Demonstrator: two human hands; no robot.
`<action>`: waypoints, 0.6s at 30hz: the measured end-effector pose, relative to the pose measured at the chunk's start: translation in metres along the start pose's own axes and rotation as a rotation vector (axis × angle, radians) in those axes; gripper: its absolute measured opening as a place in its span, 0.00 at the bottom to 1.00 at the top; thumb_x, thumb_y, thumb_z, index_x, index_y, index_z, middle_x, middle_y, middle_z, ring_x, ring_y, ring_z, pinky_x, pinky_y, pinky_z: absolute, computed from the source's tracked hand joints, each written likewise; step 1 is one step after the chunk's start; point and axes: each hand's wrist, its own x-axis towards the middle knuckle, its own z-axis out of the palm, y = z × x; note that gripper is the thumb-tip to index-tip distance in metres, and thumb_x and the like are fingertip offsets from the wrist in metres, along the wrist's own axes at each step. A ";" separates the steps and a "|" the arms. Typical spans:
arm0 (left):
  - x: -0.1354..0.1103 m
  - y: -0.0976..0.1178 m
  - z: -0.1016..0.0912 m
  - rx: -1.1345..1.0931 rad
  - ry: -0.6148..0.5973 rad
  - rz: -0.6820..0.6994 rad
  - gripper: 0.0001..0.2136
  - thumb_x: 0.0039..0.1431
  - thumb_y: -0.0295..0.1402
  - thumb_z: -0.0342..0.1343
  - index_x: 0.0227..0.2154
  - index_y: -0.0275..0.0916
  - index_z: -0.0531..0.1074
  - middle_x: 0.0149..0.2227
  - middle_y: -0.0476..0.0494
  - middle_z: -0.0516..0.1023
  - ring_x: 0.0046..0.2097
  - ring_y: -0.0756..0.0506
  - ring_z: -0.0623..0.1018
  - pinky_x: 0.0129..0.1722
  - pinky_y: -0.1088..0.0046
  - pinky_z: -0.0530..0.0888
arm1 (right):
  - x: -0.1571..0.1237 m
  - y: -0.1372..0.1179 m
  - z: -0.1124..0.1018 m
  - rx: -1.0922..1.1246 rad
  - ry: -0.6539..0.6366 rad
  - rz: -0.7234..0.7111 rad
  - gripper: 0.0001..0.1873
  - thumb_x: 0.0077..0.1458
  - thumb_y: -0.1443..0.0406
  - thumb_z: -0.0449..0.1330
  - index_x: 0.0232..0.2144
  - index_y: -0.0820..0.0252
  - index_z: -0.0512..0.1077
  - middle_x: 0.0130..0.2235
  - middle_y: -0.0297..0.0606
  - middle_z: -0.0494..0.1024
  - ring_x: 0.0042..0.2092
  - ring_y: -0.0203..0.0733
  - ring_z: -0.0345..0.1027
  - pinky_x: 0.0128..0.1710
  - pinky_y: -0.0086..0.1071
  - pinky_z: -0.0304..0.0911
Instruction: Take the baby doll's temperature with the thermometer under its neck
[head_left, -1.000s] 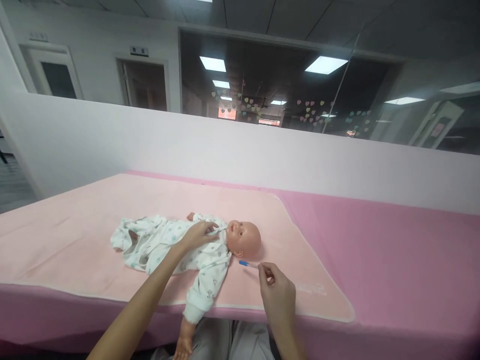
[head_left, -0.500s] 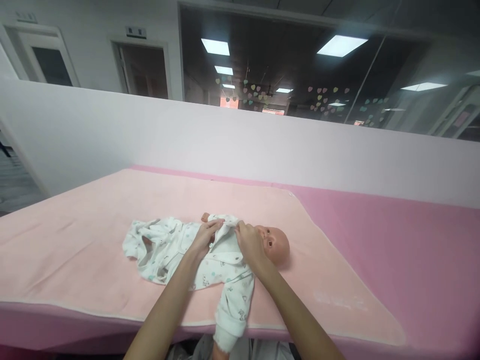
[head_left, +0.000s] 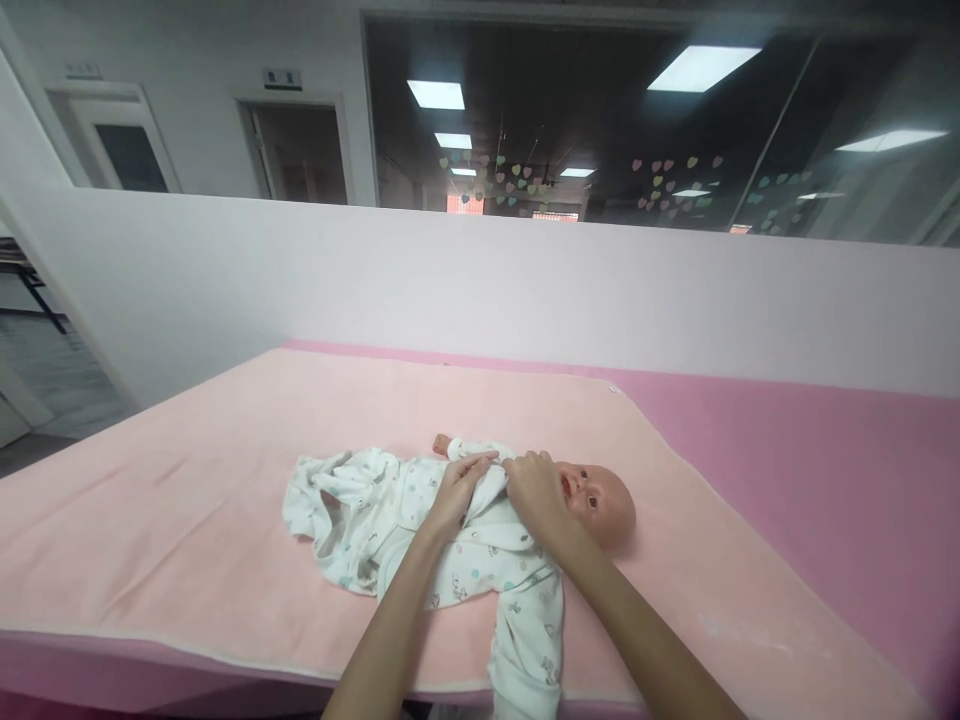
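A baby doll (head_left: pixel 609 505) lies on its back, head to the right, wearing a white printed baby outfit (head_left: pixel 480 570). Its near sleeve hangs over the front edge, and its far hand (head_left: pixel 442 444) pokes out of the other cuff. My left hand (head_left: pixel 459 490) rests on the doll's chest with its fingers closed on the front flap of the outfit. Close by the doll's chin, my right hand (head_left: pixel 534 492) is curled around the collar part of the same cloth. The fingertips of both hands are partly hidden. The leg end of the outfit lies crumpled at the left.
A peach blanket (head_left: pixel 225 430) covers much of the pink padded table (head_left: pixel 840 480). Behind it runs a low white partition (head_left: pixel 525 290), with a dark window (head_left: pixel 570 110) and doors beyond. A dark-legged table (head_left: pixel 34 285) stands at far left.
The camera view has shifted, so the doll and both hands appear further right and slightly lower. Both hands stay on the front of the outfit; the right hand's knuckles have turned a little.
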 end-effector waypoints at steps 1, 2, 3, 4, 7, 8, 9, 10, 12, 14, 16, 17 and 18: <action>0.000 0.000 0.001 0.041 0.013 0.004 0.17 0.50 0.43 0.58 0.39 0.36 0.76 0.36 0.42 0.78 0.37 0.48 0.75 0.35 0.77 0.69 | -0.008 0.000 0.000 -0.003 0.022 -0.014 0.13 0.51 0.78 0.50 0.25 0.62 0.71 0.27 0.45 0.75 0.34 0.45 0.67 0.36 0.36 0.52; -0.001 -0.001 0.002 0.080 0.021 0.004 0.19 0.51 0.44 0.57 0.41 0.36 0.75 0.34 0.43 0.78 0.33 0.49 0.74 0.30 0.78 0.69 | -0.016 0.001 0.001 -0.007 0.054 -0.025 0.13 0.50 0.78 0.50 0.25 0.61 0.71 0.28 0.45 0.74 0.35 0.46 0.66 0.37 0.36 0.51; -0.002 -0.003 0.002 0.118 0.015 -0.001 0.20 0.52 0.45 0.55 0.43 0.36 0.74 0.31 0.44 0.77 0.28 0.51 0.72 0.25 0.79 0.66 | -0.023 0.002 0.001 -0.008 0.093 -0.039 0.13 0.50 0.77 0.51 0.25 0.61 0.71 0.29 0.44 0.74 0.35 0.46 0.65 0.38 0.37 0.51; -0.004 -0.005 0.003 0.154 0.000 -0.007 0.22 0.53 0.47 0.54 0.44 0.35 0.72 0.29 0.45 0.76 0.23 0.53 0.69 0.20 0.79 0.63 | -0.030 0.003 0.002 -0.007 0.135 -0.049 0.12 0.49 0.77 0.51 0.25 0.61 0.71 0.30 0.44 0.73 0.36 0.46 0.64 0.38 0.37 0.51; -0.007 -0.007 0.004 0.270 -0.048 -0.004 0.24 0.53 0.48 0.51 0.47 0.35 0.68 0.25 0.48 0.72 0.18 0.54 0.63 0.14 0.79 0.55 | -0.042 0.009 0.004 0.018 0.225 -0.094 0.10 0.48 0.76 0.53 0.26 0.60 0.71 0.34 0.43 0.72 0.38 0.46 0.61 0.41 0.37 0.52; -0.006 -0.006 0.004 0.322 -0.043 0.007 0.24 0.54 0.48 0.51 0.47 0.36 0.68 0.26 0.48 0.72 0.18 0.54 0.63 0.14 0.79 0.56 | -0.045 0.012 0.006 0.022 0.237 -0.133 0.10 0.48 0.76 0.53 0.26 0.60 0.71 0.34 0.42 0.71 0.38 0.45 0.61 0.42 0.37 0.52; -0.003 -0.003 0.003 0.388 -0.022 0.026 0.24 0.54 0.48 0.50 0.47 0.36 0.67 0.26 0.48 0.72 0.19 0.53 0.64 0.15 0.78 0.57 | -0.047 0.014 0.008 0.019 0.246 -0.182 0.09 0.48 0.76 0.53 0.26 0.60 0.71 0.33 0.41 0.71 0.38 0.44 0.61 0.44 0.38 0.52; 0.001 0.001 0.003 0.472 0.011 0.056 0.23 0.55 0.47 0.49 0.47 0.36 0.67 0.27 0.47 0.72 0.19 0.52 0.66 0.16 0.78 0.59 | -0.049 0.017 0.009 0.012 0.255 -0.238 0.09 0.49 0.75 0.53 0.25 0.60 0.70 0.31 0.40 0.71 0.37 0.44 0.61 0.47 0.39 0.52; 0.016 0.010 0.002 0.715 0.093 0.175 0.20 0.56 0.44 0.48 0.46 0.37 0.68 0.31 0.45 0.74 0.27 0.49 0.71 0.25 0.74 0.67 | -0.054 0.021 0.014 -0.008 0.279 -0.342 0.08 0.51 0.74 0.53 0.26 0.61 0.70 0.29 0.39 0.70 0.36 0.43 0.61 0.53 0.42 0.48; 0.034 0.016 0.003 0.973 0.123 0.266 0.18 0.57 0.41 0.46 0.47 0.39 0.68 0.39 0.42 0.75 0.37 0.45 0.73 0.37 0.69 0.69 | -0.059 0.023 0.017 -0.018 0.317 -0.408 0.10 0.52 0.75 0.51 0.27 0.62 0.70 0.28 0.38 0.70 0.35 0.43 0.61 0.56 0.44 0.45; 0.052 0.013 0.006 1.224 0.132 0.296 0.17 0.58 0.39 0.44 0.46 0.39 0.69 0.43 0.40 0.74 0.46 0.41 0.71 0.44 0.64 0.66 | -0.064 0.028 0.017 0.000 0.341 -0.467 0.11 0.52 0.76 0.50 0.28 0.62 0.70 0.29 0.38 0.71 0.35 0.42 0.62 0.58 0.44 0.44; 0.058 0.009 0.007 1.336 0.095 0.289 0.16 0.59 0.39 0.42 0.44 0.39 0.70 0.44 0.39 0.74 0.47 0.39 0.70 0.45 0.63 0.65 | -0.065 0.032 0.015 0.030 0.348 -0.487 0.11 0.52 0.76 0.50 0.27 0.62 0.70 0.29 0.39 0.72 0.37 0.43 0.63 0.58 0.44 0.44; 0.064 0.003 0.007 1.422 0.046 0.271 0.16 0.59 0.38 0.42 0.41 0.39 0.71 0.42 0.38 0.75 0.47 0.38 0.70 0.45 0.62 0.64 | -0.065 0.039 0.013 0.083 0.353 -0.492 0.10 0.52 0.74 0.50 0.27 0.61 0.70 0.31 0.40 0.73 0.39 0.43 0.64 0.58 0.45 0.44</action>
